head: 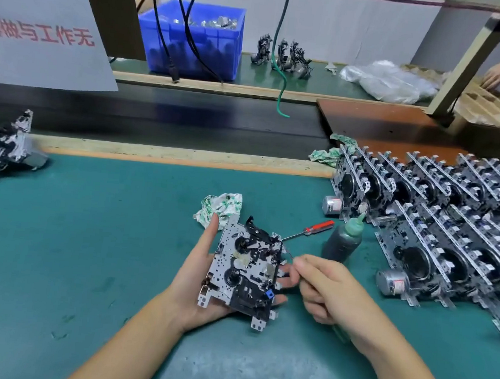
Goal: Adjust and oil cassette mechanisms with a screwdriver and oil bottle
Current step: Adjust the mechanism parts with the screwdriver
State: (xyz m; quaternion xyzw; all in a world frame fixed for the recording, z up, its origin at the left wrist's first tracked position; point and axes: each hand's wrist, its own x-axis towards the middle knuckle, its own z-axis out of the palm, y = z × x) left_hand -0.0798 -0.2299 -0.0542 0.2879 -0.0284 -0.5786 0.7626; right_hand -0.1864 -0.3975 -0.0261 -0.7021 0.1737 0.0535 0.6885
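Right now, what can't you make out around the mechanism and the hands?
- Thin tool pinched by the right hand: too small to identify; its tip is lost against the silver-and-black cassette mechanism.
- Left hand fingers: mostly hidden under the mechanism.
- Dark oil bottle: base hidden behind the right hand.

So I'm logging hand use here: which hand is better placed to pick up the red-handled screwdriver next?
Probably the right hand. The screwdriver lies on the mat just beyond it, but it would first have to drop the thin pin it pinches. The left hand is full, cradling the cassette mechanism.
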